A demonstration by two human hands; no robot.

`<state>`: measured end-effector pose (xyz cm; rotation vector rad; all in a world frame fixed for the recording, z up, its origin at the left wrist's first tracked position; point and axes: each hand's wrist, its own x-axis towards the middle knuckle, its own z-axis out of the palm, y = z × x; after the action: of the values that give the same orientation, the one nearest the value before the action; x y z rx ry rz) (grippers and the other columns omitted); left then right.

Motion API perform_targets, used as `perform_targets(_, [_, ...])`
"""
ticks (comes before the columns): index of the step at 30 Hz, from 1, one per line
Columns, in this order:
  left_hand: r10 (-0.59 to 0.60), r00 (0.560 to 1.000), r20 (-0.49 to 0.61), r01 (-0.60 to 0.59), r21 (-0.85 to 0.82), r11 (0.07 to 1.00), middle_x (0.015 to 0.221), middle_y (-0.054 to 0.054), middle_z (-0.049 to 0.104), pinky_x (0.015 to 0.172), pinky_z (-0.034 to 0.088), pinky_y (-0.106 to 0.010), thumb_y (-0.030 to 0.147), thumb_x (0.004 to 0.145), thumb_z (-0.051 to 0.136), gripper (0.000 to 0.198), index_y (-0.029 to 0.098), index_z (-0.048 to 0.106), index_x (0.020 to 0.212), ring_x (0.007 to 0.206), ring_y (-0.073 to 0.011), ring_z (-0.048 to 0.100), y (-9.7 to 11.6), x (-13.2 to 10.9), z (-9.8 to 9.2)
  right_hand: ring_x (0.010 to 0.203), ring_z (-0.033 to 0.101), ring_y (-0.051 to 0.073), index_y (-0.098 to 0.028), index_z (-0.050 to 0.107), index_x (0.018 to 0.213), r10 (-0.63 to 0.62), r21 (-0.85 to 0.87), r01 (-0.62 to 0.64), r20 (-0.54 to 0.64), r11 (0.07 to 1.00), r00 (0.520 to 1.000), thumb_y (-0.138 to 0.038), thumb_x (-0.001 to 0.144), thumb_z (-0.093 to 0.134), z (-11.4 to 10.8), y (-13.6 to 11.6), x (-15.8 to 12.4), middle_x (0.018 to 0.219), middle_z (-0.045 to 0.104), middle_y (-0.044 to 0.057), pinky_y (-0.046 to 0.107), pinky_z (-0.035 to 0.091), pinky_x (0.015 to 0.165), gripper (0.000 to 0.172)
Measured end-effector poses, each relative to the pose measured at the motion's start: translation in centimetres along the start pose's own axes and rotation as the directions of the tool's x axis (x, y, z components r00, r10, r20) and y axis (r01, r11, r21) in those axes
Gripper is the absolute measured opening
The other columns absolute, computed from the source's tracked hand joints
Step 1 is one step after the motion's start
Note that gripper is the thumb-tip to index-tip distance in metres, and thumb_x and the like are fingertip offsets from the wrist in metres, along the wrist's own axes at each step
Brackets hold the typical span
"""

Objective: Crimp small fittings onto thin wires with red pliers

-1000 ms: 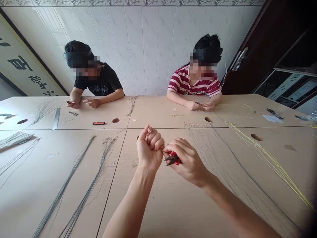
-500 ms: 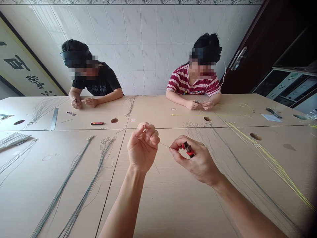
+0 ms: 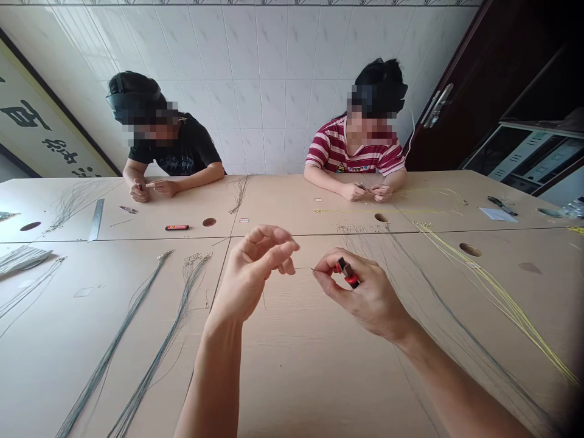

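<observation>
Over the middle of the table, my left hand (image 3: 253,277) is turned with its thumb towards the right and its fingers curled. A thin cord (image 3: 304,268) stretches between its lower fingers and my right hand (image 3: 371,295). One loose end hangs below the left palm; how the left fingers grip the cord is partly hidden. My right thumb and forefinger pinch the cord's other end. Tucked in that same hand are small pliers (image 3: 348,272) with red on them, their dark jaws sticking up and the handles covered by the palm.
Grey-green cord bundles (image 3: 119,331) lie at left, yellow cords (image 3: 497,292) and loose grey cords (image 3: 438,295) at right. Farther off are a steel ruler (image 3: 96,220), a red-and-black stick (image 3: 177,227) and table holes (image 3: 209,222). Two people (image 3: 176,146) work across the table.
My left hand has shifted left and rolled over, so its thumb now crosses in front of the fingers. The right hand stays nearly in place, still pinching the cord.
</observation>
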<state>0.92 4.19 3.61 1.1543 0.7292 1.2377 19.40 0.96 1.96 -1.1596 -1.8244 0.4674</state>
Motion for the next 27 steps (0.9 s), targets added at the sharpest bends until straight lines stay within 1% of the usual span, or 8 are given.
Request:
perform_targets(2, [0.032, 0.999, 0.010, -0.033, 0.134, 0.990, 0.092, -0.007, 0.073, 0.064, 0.050, -0.021, 0.021, 0.079, 0.073, 0.013, 0.017, 0.075, 0.091, 0.061, -0.0087, 0.061, 0.1, -0.3, 0.1, 0.061, 0.049, 0.010, -0.023, 0.053, 0.074, 0.000, 0.000, 0.000, 0.004, 1.000, 1.000, -0.018, 0.086, 0.056, 0.0, -0.1, 0.0, 0.070, 0.057, -0.003, 0.023, 0.042, 0.057, 0.014])
perform_targets(4, [0.051, 0.998, 0.046, -0.060, 0.224, 0.973, 0.096, -0.010, 0.074, 0.066, 0.052, -0.022, 0.017, 0.077, 0.074, 0.013, 0.017, 0.079, 0.089, 0.065, -0.0118, 0.065, 0.2, -0.5, 0.1, 0.061, 0.049, 0.011, -0.023, 0.053, 0.073, 0.002, -0.010, -0.002, 0.009, 1.000, 1.000, -0.018, 0.086, 0.056, 0.0, -0.1, 0.0, 0.069, 0.056, -0.003, 0.023, 0.042, 0.057, 0.014])
perform_targets(7, [0.053, 0.992, 0.114, -0.089, 0.346, 0.934, 0.093, -0.008, 0.075, 0.065, 0.052, -0.022, 0.012, 0.076, 0.073, 0.014, 0.019, 0.080, 0.086, 0.070, -0.0146, 0.067, 0.3, -0.9, 0.1, 0.061, 0.049, 0.011, -0.023, 0.053, 0.073, 0.006, -0.016, -0.005, 0.018, 1.000, 1.000, -0.022, 0.089, 0.056, -0.1, 0.0, 0.0, 0.070, 0.056, -0.003, 0.023, 0.042, 0.058, 0.016])
perform_targets(11, [-0.007, 0.992, 0.127, -0.057, 0.493, 0.868, 0.085, -0.007, 0.075, 0.064, 0.051, -0.022, 0.014, 0.079, 0.069, 0.014, 0.020, 0.079, 0.088, 0.072, -0.0154, 0.067, 0.4, -1.2, 0.3, 0.062, 0.050, 0.010, -0.023, 0.053, 0.074, 0.006, 0.001, -0.006, 0.033, 1.000, 0.999, -0.024, 0.091, 0.055, -0.1, 0.2, -0.1, 0.070, 0.056, -0.003, 0.023, 0.041, 0.058, 0.017])
perform_targets(14, [-0.018, 0.992, 0.125, -0.049, 0.513, 0.857, 0.077, -0.006, 0.073, 0.064, 0.049, -0.021, 0.016, 0.081, 0.068, 0.011, 0.020, 0.078, 0.083, 0.070, -0.0149, 0.067, 0.4, -1.3, 0.5, 0.060, 0.048, 0.010, -0.023, 0.052, 0.074, 0.009, -0.008, -0.008, 0.037, 1.000, 0.999, -0.026, 0.092, 0.055, -0.1, 0.2, -0.1, 0.069, 0.055, -0.003, 0.023, 0.040, 0.056, 0.019])
perform_targets(19, [0.008, 0.987, 0.159, -0.090, 0.518, 0.851, 0.063, -0.003, 0.068, 0.055, 0.041, -0.019, 0.016, 0.082, 0.067, 0.011, 0.019, 0.075, 0.076, 0.061, -0.0123, 0.061, 0.2, -1.0, 0.6, 0.058, 0.046, 0.011, -0.022, 0.050, 0.071, 0.017, -0.032, -0.016, 0.050, 0.999, 0.999, -0.027, 0.092, 0.054, -0.1, -0.1, -0.2, 0.066, 0.052, -0.003, 0.024, 0.039, 0.053, 0.022])
perform_targets(24, [-0.007, 0.982, 0.187, -0.091, 0.506, 0.858, 0.059, -0.002, 0.066, 0.052, 0.038, -0.019, 0.017, 0.083, 0.066, 0.011, 0.019, 0.074, 0.076, 0.056, -0.0119, 0.058, 0.0, -1.0, 0.5, 0.060, 0.048, 0.011, -0.023, 0.052, 0.073, 0.009, -0.042, -0.008, 0.032, 0.999, 0.999, -0.026, 0.092, 0.054, -0.1, 0.0, -0.3, 0.068, 0.054, -0.002, 0.024, 0.039, 0.054, 0.019])
perform_targets(27, [-0.041, 0.983, 0.179, -0.066, 0.555, 0.829, 0.058, -0.002, 0.065, 0.050, 0.037, -0.017, 0.018, 0.084, 0.063, 0.012, 0.018, 0.072, 0.076, 0.056, -0.0109, 0.057, -0.2, -1.0, 0.6, 0.064, 0.050, 0.012, -0.023, 0.051, 0.074, -0.048, -0.064, 0.049, 0.015, 0.997, 0.999, -0.022, 0.091, 0.053, -0.1, 0.2, -0.3, 0.069, 0.055, -0.002, 0.025, 0.040, 0.057, 0.018])
